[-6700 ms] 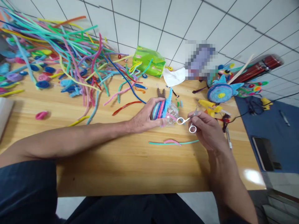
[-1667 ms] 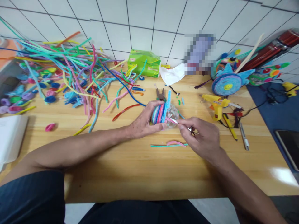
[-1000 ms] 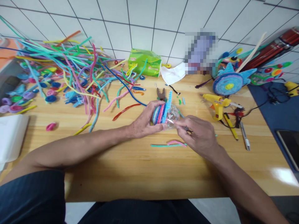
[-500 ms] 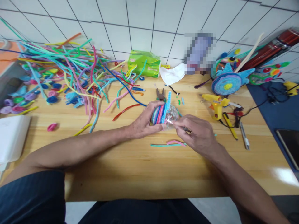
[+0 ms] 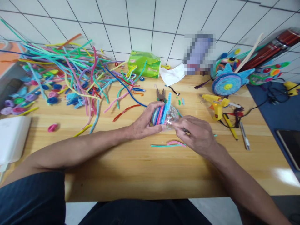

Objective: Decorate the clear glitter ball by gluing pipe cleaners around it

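A clear rounded object (image 5: 172, 115), partly wrapped in blue, pink and teal fuzzy strips, is held at its left end by my left hand (image 5: 146, 125), thumb below and fingers above. A light blue fuzzy strip (image 5: 168, 101) stands up across its middle. My right hand (image 5: 195, 131) is closed round a slim metal tool (image 5: 169, 122), whose tip touches the object near my left thumb. Just behind the object lie pliers (image 5: 161, 94). Nearer me, a teal strip (image 5: 161, 145) and a pink strip (image 5: 174, 142) rest on the table.
Many fuzzy sticks (image 5: 70, 62) are heaped at the back left. A green tissue pack (image 5: 144, 65) and a white cloth (image 5: 172, 74) sit by the wall. To the right are a yellow glue gun (image 5: 217, 104), a yellow cutter (image 5: 230, 126) and a blue disc-shaped craft (image 5: 227, 84).
Both hands keep nearly the same place and grip. The view has shifted very slightly; nothing else has visibly moved.
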Tool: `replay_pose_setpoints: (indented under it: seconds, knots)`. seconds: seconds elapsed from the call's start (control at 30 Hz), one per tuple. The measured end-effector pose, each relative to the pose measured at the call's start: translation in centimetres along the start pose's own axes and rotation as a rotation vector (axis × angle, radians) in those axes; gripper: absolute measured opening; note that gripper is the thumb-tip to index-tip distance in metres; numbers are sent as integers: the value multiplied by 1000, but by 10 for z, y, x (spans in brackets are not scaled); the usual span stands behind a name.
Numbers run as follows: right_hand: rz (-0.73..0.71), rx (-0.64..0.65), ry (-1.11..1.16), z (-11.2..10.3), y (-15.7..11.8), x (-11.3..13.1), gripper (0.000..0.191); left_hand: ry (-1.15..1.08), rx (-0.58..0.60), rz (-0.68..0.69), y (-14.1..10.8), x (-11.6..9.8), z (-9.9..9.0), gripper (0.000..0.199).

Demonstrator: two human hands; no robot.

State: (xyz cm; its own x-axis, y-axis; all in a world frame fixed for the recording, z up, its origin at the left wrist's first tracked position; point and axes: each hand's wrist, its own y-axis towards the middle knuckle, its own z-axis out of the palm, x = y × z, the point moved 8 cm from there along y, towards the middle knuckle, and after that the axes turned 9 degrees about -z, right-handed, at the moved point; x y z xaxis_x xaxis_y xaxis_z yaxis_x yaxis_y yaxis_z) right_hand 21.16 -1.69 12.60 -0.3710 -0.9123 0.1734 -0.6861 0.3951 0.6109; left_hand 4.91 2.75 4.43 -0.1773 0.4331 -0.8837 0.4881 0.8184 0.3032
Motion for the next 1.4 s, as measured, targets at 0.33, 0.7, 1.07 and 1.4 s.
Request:
replay_pose_setpoints:
  seconds: [0.33, 0.7, 1.07, 1.4]
  knots:
    - [97, -43, -1, 0, -4, -4, 26, -28, -4, -79, 3, 3, -1, 77]
    - [81, -15, 29, 3, -3, -6, 26, -29, -23, -27, 1, 4, -1, 78]
    - [85, -12, 25, 1, -4, -4, 27, -43, -10, -52, 3, 7, 0, 79]
    - [99, -26, -12, -3, -8, -5, 25, -42, -5, -87, 3, 5, 0, 77]
